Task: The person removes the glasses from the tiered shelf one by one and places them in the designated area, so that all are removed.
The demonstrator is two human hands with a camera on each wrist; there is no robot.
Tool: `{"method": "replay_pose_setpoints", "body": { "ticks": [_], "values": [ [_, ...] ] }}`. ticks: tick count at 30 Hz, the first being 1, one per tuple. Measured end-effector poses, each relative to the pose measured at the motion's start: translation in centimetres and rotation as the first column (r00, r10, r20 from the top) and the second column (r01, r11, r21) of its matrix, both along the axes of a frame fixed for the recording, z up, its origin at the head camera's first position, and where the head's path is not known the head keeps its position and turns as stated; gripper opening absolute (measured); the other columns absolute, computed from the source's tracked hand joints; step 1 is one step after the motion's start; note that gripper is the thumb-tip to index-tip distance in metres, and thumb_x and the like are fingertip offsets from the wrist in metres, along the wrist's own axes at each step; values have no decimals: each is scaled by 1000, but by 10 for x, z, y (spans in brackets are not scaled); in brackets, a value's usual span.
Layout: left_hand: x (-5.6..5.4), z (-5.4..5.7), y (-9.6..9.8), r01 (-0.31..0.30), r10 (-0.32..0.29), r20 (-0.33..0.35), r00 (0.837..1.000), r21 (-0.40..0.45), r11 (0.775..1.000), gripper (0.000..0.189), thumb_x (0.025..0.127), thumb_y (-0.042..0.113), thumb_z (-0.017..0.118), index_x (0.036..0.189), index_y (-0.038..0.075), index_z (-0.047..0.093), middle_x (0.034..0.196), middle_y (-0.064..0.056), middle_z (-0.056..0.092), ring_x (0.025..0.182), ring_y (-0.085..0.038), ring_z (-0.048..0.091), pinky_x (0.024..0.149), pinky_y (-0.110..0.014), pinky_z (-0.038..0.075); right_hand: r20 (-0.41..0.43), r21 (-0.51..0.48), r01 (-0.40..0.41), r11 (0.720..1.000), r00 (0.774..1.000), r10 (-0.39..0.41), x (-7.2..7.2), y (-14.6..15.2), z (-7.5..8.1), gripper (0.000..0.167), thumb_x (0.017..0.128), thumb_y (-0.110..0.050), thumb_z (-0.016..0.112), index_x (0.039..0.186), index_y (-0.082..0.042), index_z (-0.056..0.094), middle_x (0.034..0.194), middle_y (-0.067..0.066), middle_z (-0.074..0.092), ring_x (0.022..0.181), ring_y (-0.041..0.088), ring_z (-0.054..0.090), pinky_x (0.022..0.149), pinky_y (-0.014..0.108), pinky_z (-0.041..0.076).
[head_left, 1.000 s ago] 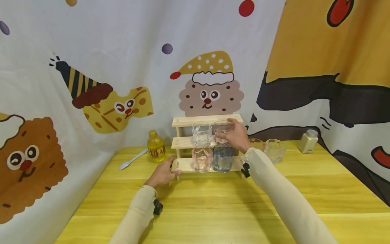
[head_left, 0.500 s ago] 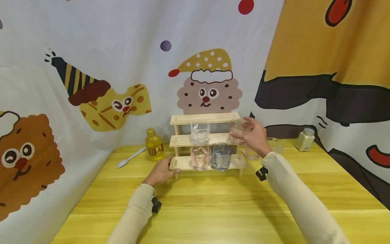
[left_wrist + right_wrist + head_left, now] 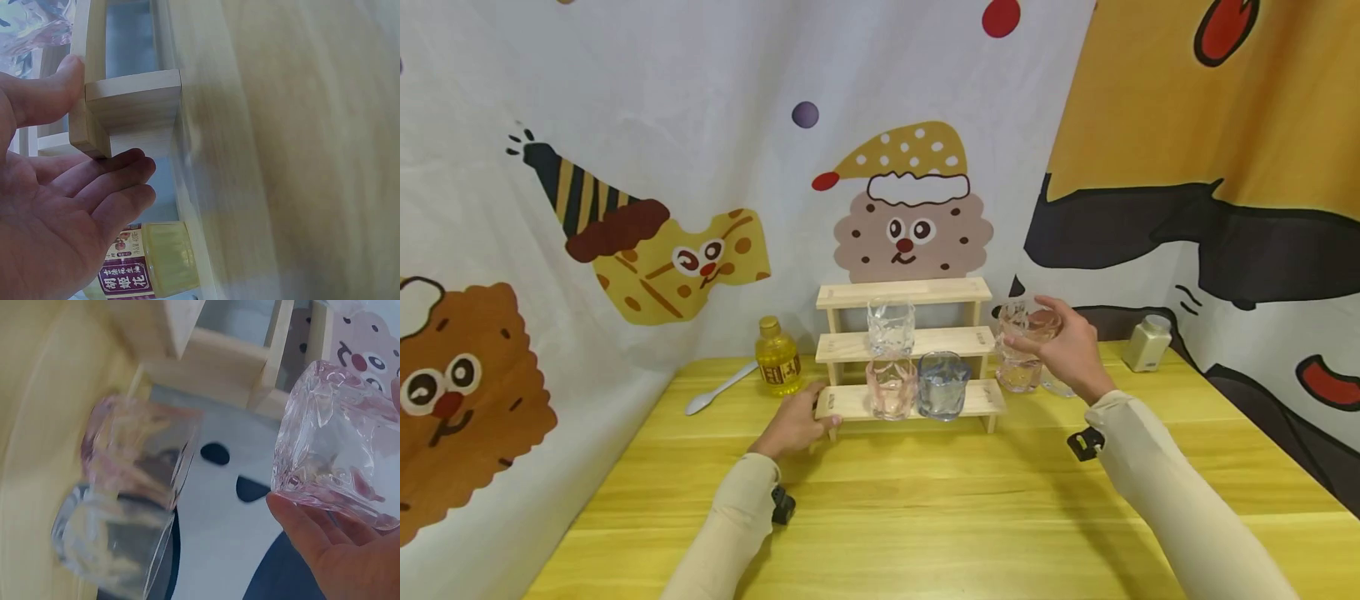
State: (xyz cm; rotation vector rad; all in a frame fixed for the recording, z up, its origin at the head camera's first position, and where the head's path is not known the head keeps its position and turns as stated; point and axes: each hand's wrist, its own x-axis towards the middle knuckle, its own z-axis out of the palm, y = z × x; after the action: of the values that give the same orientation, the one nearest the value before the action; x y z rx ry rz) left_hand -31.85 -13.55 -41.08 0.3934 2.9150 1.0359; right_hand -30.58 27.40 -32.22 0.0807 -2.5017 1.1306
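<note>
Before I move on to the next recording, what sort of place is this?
Probably a staged tabletop set rather than a working kitchen: a white-and-orange cloth-like backdrop printed with cartoon food characters hangs behind a yellow wood-grain table, which bears a three-tier pale wooden rack of drinking glasses.

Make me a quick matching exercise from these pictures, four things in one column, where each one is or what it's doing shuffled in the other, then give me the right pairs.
Column one
1. blue glass
2. white spoon
3. left hand
4. right hand

Column two
A. lying left of the yellow bottle
B. holding a pink-tinted glass
C. standing on the lowest shelf
D. gripping the lowest shelf's end

Pairs: 1-C, 2-A, 3-D, 4-B
</note>
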Motion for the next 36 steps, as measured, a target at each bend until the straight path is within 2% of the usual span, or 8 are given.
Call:
{"method": "replay_pose_setpoints", "body": {
  "ticks": [6,15,22,28,36],
  "values": [
    [0,0,1,1,-1,16,1000,8,1000,72,94,25,71,152,-1,37,145,-28,53,135,-43,51,111,-56,44,-1,47,29,998,1000,-29,9,23,-5,95,82,-47,82,156,-9,36,132,21,62,114,38,56,87,53,48],
    [0,-2,2,3,-3,9,1000,6,1000,72,94,25,72,152,-1,38,143,-27,56,132,-41,55,108,-55,48,64,12,40,999,997,-41,21,57,-15,97,85,-45,80,158,-8,29,141,27,55,123,45,51,88,58,49],
    [0,-4,2,5,-5,10,1000,19,1000,70,95,24,71,151,-1,39,141,-27,57,131,-41,56,107,-55,48,110,25,63,998,992,-66,30,84,-24,99,87,-47,76,159,-6,23,144,32,50,124,50,50,81,52,52],
    [1,-6,1,13,-13,1,1000,21,1000,71,94,24,72,152,-1,39,141,-26,58,130,-40,57,106,-54,49,152,36,62,997,986,-67,35,104,-30,96,91,-42,73,157,3,20,145,37,45,124,54,48,85,60,51],
    [-1,-3,-1,18,-18,-6,1000,16,1000,73,94,25,72,153,0,37,144,-27,55,133,-43,54,109,-56,46,217,-10,35,999,976,-32,34,125,-36,99,94,-38,71,157,6,9,149,42,34,127,59,42,90,67,48]
  ]
}}
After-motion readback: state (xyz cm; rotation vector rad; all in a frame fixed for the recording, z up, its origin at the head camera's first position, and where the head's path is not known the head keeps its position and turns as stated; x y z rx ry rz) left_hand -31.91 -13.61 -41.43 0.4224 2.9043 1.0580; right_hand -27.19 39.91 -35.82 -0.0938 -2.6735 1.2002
